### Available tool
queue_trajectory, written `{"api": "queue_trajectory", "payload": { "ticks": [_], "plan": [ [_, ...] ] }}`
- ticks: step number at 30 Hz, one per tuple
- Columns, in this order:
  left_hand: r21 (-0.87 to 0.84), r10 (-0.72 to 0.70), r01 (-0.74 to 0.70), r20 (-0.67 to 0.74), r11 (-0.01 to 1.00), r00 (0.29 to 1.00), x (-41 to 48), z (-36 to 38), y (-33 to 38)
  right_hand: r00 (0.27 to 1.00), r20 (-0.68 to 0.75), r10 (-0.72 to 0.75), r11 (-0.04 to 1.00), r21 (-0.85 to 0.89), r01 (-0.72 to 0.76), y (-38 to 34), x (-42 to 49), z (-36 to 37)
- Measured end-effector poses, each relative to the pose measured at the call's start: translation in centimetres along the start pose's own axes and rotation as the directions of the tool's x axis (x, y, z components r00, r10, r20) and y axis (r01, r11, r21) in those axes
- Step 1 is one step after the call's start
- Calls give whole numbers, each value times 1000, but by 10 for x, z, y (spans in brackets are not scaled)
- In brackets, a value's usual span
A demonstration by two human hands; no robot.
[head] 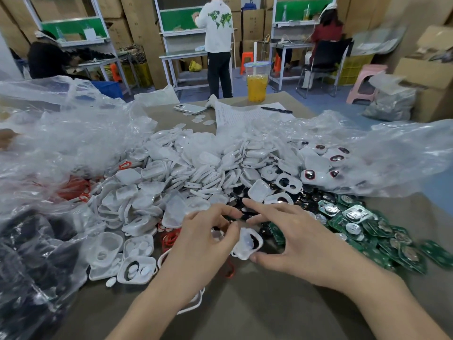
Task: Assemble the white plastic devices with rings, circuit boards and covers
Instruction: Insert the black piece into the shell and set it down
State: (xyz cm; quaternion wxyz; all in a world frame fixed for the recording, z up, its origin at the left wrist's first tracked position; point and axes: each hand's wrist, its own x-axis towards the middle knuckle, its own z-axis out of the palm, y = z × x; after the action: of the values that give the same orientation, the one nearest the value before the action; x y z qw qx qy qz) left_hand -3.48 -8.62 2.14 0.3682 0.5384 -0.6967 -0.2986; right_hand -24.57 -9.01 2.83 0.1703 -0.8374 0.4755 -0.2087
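My left hand [208, 231] pinches a small clear-white part between thumb and fingers, just left of a white plastic shell [247, 245] with a dark opening. That shell rests against the thumb side of my right hand [289, 239], whose fingers are spread, index finger pointing left over black round parts [241, 204]. A big heap of white shells and covers [196, 173] lies beyond both hands. Green circuit boards [367, 229] are piled to the right. Red rings [169, 238] show under my left hand and at the left [76, 187].
Crumpled clear plastic bags [61, 133] cover the left and right sides of the table. A phone [190, 108], a sheet of paper with a pen [275, 109] and a jar of orange drink [257, 87] stand at the far edge. People work at benches behind.
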Motion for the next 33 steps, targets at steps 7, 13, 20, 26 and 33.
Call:
{"api": "queue_trajectory", "payload": {
  "ticks": [7,13,20,26,33],
  "plan": [
    [46,-10,12,-56,999,998,-1,8,3,1000,28,-3,998,-62,5,6,5,3],
    [-25,-46,44,-64,999,997,-1,10,7,999,15,-28,997,-67,29,7,5,6],
    [12,-50,51,-69,999,996,-2,13,10,999,3,-41,996,-75,41,6,5,6],
    [250,97,-64,-124,966,988,-4,18,10,1000,14,-26,997,-75,27,6,5,5],
    [324,131,-90,-105,942,986,-5,20,9,1000,17,14,1000,-9,-14,6,5,3]
  ]
}}
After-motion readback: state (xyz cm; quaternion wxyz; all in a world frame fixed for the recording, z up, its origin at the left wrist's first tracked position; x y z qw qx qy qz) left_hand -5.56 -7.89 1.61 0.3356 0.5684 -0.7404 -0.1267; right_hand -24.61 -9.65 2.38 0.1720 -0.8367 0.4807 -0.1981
